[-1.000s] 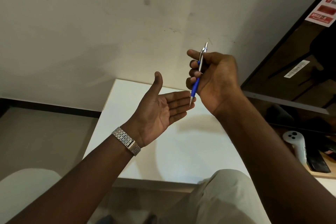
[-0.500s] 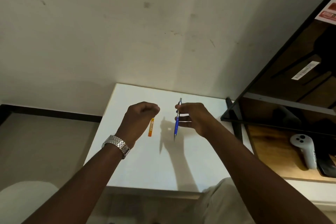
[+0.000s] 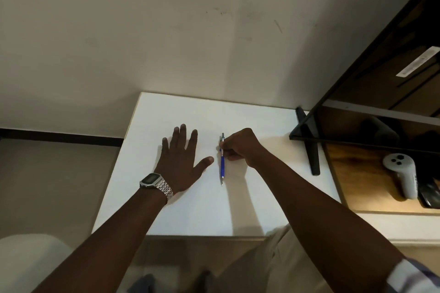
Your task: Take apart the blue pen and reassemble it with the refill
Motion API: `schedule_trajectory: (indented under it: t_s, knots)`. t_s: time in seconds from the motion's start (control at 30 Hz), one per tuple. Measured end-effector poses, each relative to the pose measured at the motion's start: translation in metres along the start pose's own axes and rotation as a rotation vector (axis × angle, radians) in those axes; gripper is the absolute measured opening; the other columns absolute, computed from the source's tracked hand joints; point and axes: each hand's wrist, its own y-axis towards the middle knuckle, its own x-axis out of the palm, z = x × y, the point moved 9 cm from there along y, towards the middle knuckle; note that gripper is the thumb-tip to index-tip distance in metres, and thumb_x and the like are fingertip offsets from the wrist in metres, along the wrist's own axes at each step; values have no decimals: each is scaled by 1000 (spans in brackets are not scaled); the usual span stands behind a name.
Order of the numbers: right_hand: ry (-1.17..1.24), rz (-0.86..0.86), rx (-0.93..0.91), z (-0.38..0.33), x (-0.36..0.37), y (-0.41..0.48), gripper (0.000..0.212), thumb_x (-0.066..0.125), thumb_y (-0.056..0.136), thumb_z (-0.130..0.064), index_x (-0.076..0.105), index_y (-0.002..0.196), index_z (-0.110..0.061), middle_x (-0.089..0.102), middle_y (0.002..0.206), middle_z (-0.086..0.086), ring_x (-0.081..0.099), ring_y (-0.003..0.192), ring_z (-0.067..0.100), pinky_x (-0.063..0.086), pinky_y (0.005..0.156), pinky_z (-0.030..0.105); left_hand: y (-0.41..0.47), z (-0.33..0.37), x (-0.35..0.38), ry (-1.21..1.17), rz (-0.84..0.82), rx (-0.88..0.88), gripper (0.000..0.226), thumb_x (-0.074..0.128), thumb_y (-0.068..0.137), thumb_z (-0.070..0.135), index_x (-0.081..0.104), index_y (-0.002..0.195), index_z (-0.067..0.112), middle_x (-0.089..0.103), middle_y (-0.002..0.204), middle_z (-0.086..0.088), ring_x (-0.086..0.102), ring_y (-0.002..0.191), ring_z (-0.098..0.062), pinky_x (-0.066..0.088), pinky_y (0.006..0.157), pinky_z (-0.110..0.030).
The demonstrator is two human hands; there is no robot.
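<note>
Head view, from the left edge across: a pale rounded shape (image 3: 28, 259) fills the lower left corner, blurred, and a dark strip (image 3: 59, 137) runs along the foot of the wall (image 3: 166, 31). Next comes the white table (image 3: 181, 216), pushed against that wall. The left hand (image 3: 179, 159) lies flat on the tabletop, palm down, fingers spread and the thumb pointing right; it grips nothing. A silver wristwatch (image 3: 156, 184) with a dark face sits on that wrist. Just beside the thumb tip, apart from it, the blue pen (image 3: 222, 162) lies on the table, running away from the person, its metal tip toward the near edge and its silver clip end toward the wall. The right hand (image 3: 240, 147) is curled, its fingertips pinching the pen's upper part near the clip. The refill is not visible. Farther right, a black monitor foot (image 3: 309, 147) rests on the table under a dark screen (image 3: 381, 59). Beyond it, on a wooden surface (image 3: 352, 181), a white game controller (image 3: 402, 173) lies beside a dark object.
</note>
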Motion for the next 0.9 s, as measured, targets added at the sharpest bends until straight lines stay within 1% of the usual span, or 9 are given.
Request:
schedule_trajectory:
  t_s: [0.13,0.23,0.33,0.5,0.6,0.7,0.77,0.83,0.9]
  knots:
    - [18,23,-12,2,-1,3,11,83,80,-1,78,81,8,76,79,25,70,66,29,66,77,42,-1,-21,20,26,-66,-97,127,29,75,95,-5,163,10,-9,172,-17,-7,160,-35,5,126,-59]
    - [36,29,-34,4,-3,5,7,83,78,1,78,75,5,78,90,30,71,71,32,66,78,43,0,-32,29,25,-106,-117,149,28,56,106,-4,162,6,-7,173,-16,-5,160,-35,6,127,-58]
    - [66,36,-51,6,-5,4,6,82,78,2,77,74,5,78,91,30,72,72,33,65,76,41,1,-35,31,40,-103,-103,158,31,48,108,-4,161,4,-7,173,-15,-5,160,-34,7,128,-57]
    - [78,52,-45,8,-6,6,6,82,77,3,77,77,8,77,89,31,72,71,33,66,79,45,3,-35,33,45,-93,-91,159,31,47,109,-4,161,5,-9,173,-14,-6,160,-33,6,128,-57]
    - [90,61,-43,8,-7,8,10,82,77,3,77,81,10,78,87,29,72,68,32,66,75,42,7,-36,34,46,-84,-89,159,27,45,110,-2,162,5,-8,173,-14,-5,160,-33,6,128,-57]
    - [100,80,-59,9,-9,6,8,80,77,3,76,76,10,78,74,19,71,63,28,66,71,40,5,-36,33,56,-89,-89,159,24,45,111,-3,162,6,-8,173,-14,-5,160,-33,6,128,-56]
    - [86,98,-93,9,-15,7,12,78,81,-2,75,74,7,76,65,12,70,61,26,66,69,38,4,-35,31,36,-104,-96,157,21,46,110,-5,162,8,-11,173,-13,-7,160,-31,4,129,-55]
    - [-24,137,-212,-1,-21,1,12,73,87,-9,79,82,1,78,79,14,73,73,28,64,77,41,3,-35,26,-13,-106,-106,150,18,52,108,-7,162,10,-12,173,-12,-8,160,-30,3,129,-54]
    - [-236,227,-386,-19,-26,-16,20,62,97,-13,79,103,-6,79,107,11,72,101,28,55,92,37,1,-31,11,-67,-7,-102,136,8,64,102,-4,163,10,-9,173,-12,-7,160,-28,3,129,-53]
